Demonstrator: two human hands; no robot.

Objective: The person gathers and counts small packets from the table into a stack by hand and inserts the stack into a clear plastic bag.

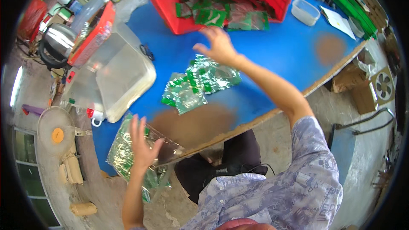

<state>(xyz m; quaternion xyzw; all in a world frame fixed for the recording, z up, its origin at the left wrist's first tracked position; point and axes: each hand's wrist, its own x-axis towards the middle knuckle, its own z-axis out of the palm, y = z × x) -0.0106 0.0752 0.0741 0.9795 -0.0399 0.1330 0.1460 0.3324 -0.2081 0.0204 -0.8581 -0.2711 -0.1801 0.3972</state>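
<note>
My right hand (219, 46) reaches over the blue table with its fingers spread and nothing seen in them. It is just short of the open front of a red bin (161, 0), which holds several flat green-and-clear packets (211, 16). Below that hand lies a loose heap of shiny clear packets (185, 91) with green parts. At the table's front left, my left hand (144, 145) is open, thumb apart from the fingers, over or against a second pile of packets (120, 149). Some of that pile hangs past the table edge; whether the hand touches it, I cannot tell.
A translucent plastic tub (125, 76) stands at the left, by a white-and-red cup (97, 117) and a steel kettle (59, 40). Beyond it leans an orange-red box (91, 38). A small clear container (305, 12) and a green tray (351, 10) are at the far right.
</note>
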